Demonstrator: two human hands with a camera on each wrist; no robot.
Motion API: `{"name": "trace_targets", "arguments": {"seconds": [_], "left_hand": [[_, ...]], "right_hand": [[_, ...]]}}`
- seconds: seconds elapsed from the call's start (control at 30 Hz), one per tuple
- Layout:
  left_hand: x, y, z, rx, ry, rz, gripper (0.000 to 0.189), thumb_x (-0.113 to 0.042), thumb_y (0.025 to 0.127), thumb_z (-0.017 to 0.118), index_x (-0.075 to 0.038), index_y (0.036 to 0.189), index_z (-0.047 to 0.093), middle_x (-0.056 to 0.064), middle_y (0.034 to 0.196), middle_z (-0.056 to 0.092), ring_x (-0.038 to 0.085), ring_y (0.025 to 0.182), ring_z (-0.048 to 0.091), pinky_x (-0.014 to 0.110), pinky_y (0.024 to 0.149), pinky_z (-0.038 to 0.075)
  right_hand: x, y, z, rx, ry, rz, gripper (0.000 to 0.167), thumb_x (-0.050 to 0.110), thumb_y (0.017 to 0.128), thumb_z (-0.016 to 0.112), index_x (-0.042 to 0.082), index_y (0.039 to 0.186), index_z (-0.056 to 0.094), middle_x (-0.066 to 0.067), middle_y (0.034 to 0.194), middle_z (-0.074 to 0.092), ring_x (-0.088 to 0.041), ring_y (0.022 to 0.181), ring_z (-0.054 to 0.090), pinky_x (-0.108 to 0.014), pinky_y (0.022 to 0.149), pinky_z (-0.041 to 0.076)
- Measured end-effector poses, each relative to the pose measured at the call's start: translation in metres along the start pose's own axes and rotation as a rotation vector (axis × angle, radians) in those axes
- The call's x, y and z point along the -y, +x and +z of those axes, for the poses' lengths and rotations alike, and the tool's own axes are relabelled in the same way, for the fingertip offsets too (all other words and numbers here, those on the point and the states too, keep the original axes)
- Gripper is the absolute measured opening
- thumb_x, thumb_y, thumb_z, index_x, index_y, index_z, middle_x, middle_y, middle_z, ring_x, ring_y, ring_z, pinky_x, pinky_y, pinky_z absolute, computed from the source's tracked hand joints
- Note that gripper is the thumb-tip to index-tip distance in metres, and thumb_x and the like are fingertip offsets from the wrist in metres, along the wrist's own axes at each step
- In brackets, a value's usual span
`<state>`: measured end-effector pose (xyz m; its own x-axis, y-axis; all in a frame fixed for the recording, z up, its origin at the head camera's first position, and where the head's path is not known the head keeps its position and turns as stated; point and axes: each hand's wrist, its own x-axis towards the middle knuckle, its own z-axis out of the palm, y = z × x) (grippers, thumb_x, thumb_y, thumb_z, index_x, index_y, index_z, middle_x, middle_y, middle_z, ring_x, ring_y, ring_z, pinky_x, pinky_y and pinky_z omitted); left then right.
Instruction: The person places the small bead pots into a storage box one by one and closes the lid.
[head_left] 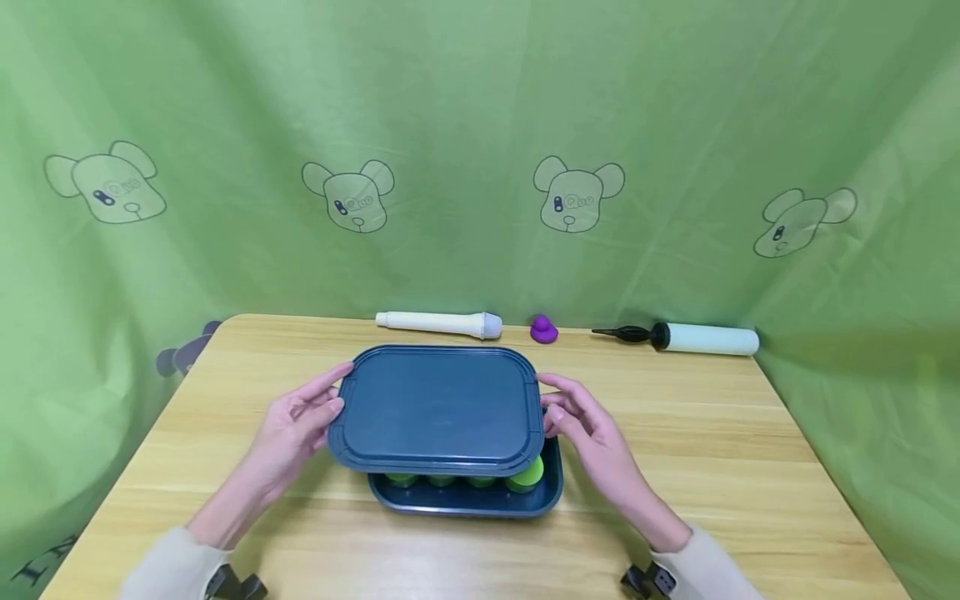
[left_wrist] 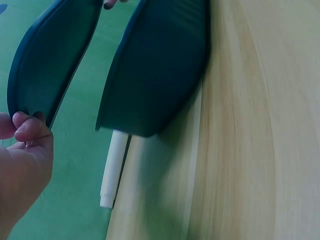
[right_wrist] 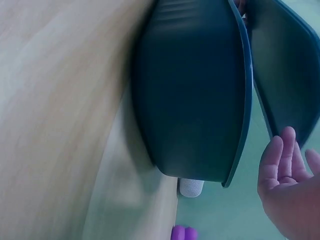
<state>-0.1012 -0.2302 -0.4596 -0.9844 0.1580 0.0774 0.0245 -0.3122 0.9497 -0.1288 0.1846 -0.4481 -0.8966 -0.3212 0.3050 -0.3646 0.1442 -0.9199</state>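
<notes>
A dark blue lid (head_left: 442, 408) is raised over a matching rectangular box (head_left: 480, 502), set a little to the left and away from the front rim. Several round green-topped items (head_left: 527, 475) show inside the box; the lid hides the rest. My left hand (head_left: 300, 417) pinches the lid's left end, its fingers curled at the edge in the left wrist view. At the opposite end, my right hand (head_left: 588, 433) touches the lid's edge with its fingertips. Those fingers (right_wrist: 286, 155) look mostly straight in the right wrist view, with the thumb apart from them.
Along the back edge of the wooden table (head_left: 720, 467) lie a white microphone (head_left: 438, 323), a small purple object (head_left: 543, 329) and a white-and-black hand pump (head_left: 705, 338). Behind and beside the table hangs a green curtain (head_left: 465, 267) with bear-face prints.
</notes>
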Motion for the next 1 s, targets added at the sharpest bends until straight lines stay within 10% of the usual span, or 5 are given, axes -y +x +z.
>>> {"name": "trace_targets", "arguments": {"seconds": [0.47,0.67,1.0], "left_hand": [[0.004,0.005,0.015,0.039,0.045,0.004,0.071,0.005,0.109,0.059,0.0,0.172,0.025,-0.003,0.109,0.068,0.005,0.081,0.06,0.018,0.069,0.052],[-0.001,0.006,0.028,-0.115,0.214,-0.038,0.039,0.002,0.108,0.064,0.02,0.141,0.057,0.002,0.098,0.072,0.008,0.08,0.061,0.022,0.072,0.055],[-0.008,0.002,0.03,-0.107,0.39,0.177,0.021,-0.007,0.109,0.068,0.009,0.119,0.077,0.01,0.092,0.067,0.013,0.073,0.059,0.022,0.062,0.05]], "right_hand": [[-0.009,0.0,-0.004,-0.064,0.114,0.068,0.042,-0.007,0.106,0.061,-0.006,0.147,0.052,-0.013,0.103,0.064,-0.011,0.083,0.065,-0.025,0.072,0.059],[-0.007,0.0,-0.006,-0.164,0.124,0.083,0.038,-0.008,0.105,0.063,-0.012,0.142,0.057,-0.007,0.102,0.068,-0.011,0.084,0.066,-0.025,0.073,0.06],[-0.006,-0.011,-0.009,-0.289,0.02,-0.134,0.015,-0.014,0.101,0.068,-0.011,0.112,0.078,-0.013,0.095,0.07,-0.012,0.081,0.064,-0.018,0.072,0.055]]}}
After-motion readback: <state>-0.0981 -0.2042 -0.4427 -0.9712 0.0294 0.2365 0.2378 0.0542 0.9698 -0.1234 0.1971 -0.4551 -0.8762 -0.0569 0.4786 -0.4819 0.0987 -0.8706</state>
